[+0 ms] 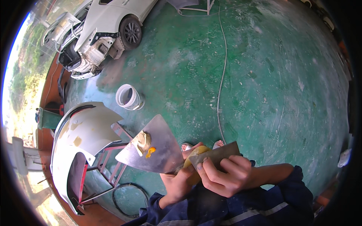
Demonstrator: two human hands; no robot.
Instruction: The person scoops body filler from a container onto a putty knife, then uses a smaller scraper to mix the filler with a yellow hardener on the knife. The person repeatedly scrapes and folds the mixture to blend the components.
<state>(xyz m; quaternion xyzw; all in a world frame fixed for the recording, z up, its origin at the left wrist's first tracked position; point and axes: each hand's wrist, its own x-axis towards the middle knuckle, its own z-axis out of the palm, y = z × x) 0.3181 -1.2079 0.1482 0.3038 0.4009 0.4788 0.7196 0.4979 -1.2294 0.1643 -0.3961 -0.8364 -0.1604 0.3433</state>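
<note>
My left hand (178,180) grips the base of a wide metal putty blade (167,147), whose flat face is turned up. On that blade lie a mound of beige body filler (142,141) and, touching or close beside it, a small blob of orange-yellow paste (150,152). A flat grey metal spreader (217,155) is held in my right hand (226,175), fingers bent over its lower edge. Behind the spreader shows a yellow rounded thing (198,154), partly hidden between the hands; what it is cannot be told.
At the left a white car bumper (93,127) with beige patches rests on a metal stand (113,166). Beyond stand a white plastic bucket (128,97) and a partly dismantled white car (113,17). A hose (222,84) crosses the green floor (268,99); a black hose (116,197) lies coiled near the stand.
</note>
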